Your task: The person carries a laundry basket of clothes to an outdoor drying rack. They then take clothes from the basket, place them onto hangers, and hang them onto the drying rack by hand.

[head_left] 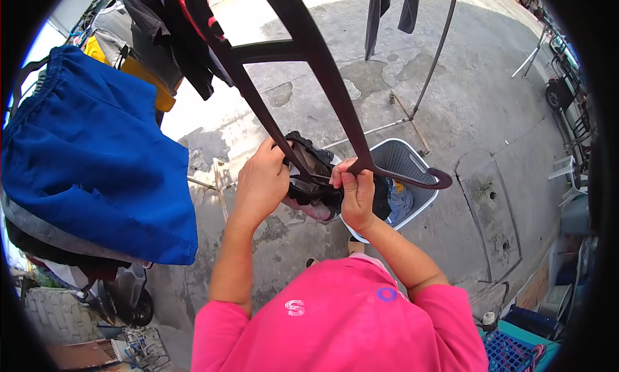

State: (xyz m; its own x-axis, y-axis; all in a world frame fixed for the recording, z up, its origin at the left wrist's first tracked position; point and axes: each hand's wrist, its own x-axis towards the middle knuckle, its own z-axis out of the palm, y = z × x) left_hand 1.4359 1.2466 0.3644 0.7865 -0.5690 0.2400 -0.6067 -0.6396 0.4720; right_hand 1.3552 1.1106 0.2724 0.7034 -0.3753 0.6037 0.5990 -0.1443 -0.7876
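A dark plastic clothes hanger [342,107] reaches up toward the camera, its hook pointing right. My right hand [356,198] is closed around the hanger close to the hook, with thumb and fingers pinched together. A black garment with a gathered waistband [306,195] hangs at the hanger's lower end, partly around it. My left hand [263,182] grips the edge of this garment beside the hanger's arm; its fingertips are partly hidden. Below my right hand stands a laundry basket [403,158] with blue and yellow clothes inside.
Blue shorts [103,159] hang close on the left, other clothes [138,46] behind them. A metal rack pole [442,53] rises from a base bar [411,120] on the cracked concrete floor [464,95]. A white chair [567,172] stands at the right.
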